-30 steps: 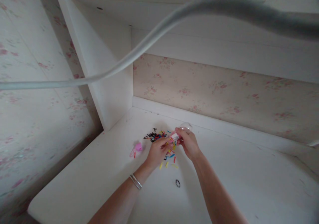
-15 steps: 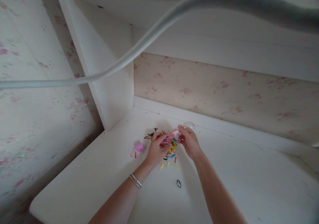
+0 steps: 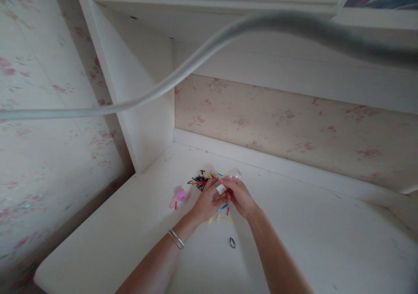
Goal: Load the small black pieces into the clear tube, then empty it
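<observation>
My right hand (image 3: 240, 196) grips a clear plastic bottle (image 3: 234, 173) that has a white label (image 3: 221, 189) and a pinkish tint near its mouth. The bottle lies tilted, rounded end pointing away to the right. Curled around its mouth end is my left hand (image 3: 205, 203), with two silver bangles (image 3: 176, 238) on the wrist. Under and behind my hands, small colourful elastic hair ties lie in a pile; black ones (image 3: 198, 181) show at its far left. My hands hide much of the pile and the bottle's opening.
A pink cap with a loop (image 3: 180, 194) lies left of my hands beside a red hair tie (image 3: 175, 205). Yellow hair ties (image 3: 217, 218) and a black one (image 3: 232, 242) lie nearer on the white desk (image 3: 130, 237). A pale cable (image 3: 183, 69) crosses the upper view.
My right hand has brought the bottle left and down toward my left hand. My left hand has closed in around its mouth end, and the hands now touch or nearly touch. The view has tilted slightly up.
</observation>
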{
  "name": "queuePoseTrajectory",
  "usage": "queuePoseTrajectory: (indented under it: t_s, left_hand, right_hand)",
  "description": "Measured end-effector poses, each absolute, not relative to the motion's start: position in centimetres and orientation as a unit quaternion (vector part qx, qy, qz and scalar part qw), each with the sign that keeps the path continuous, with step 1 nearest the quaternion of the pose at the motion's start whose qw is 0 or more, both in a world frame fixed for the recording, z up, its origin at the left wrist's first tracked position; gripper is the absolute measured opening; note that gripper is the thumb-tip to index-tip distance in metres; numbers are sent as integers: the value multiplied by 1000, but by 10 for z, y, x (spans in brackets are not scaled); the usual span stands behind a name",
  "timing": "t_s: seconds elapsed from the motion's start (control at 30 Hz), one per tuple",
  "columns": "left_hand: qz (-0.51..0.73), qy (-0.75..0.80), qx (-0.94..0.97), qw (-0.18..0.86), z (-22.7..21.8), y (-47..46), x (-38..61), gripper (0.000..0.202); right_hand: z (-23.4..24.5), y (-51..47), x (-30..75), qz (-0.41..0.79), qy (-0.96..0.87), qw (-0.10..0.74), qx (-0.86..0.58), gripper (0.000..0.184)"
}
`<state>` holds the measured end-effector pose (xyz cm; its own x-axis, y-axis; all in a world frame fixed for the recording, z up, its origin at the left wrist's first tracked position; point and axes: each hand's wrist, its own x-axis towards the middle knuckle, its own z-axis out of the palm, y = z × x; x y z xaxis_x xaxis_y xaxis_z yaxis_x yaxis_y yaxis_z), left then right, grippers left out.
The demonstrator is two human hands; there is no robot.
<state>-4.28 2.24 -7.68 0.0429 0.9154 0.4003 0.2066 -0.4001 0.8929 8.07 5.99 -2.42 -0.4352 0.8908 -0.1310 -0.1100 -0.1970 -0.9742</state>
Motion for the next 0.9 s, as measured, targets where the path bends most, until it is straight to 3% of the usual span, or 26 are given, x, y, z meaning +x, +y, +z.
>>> queuePoseTrajectory:
  t_s: [0.17, 0.37, 0.53, 0.73, 0.9]
  left_hand:
    - [529, 464, 661, 259, -72, 23, -46, 25]
    - [556, 535, 611, 176, -77, 26, -53, 15]
    - [543, 564, 596, 175, -79, 27, -54, 24]
    - [547, 486, 639, 238, -74, 24, -46, 50]
    - [565, 420, 631, 326, -77, 24, -44, 51]
  right_hand:
    - [-22, 71, 93, 648, -468, 449, -400, 29]
    - [-20, 91, 107, 590, -497, 464, -435, 32]
    - [-19, 98, 110, 470, -570, 468, -486, 36]
    - [-13, 80, 91, 630, -507, 439, -392, 31]
    - [-18, 61, 76, 698, -480, 405, -343, 21]
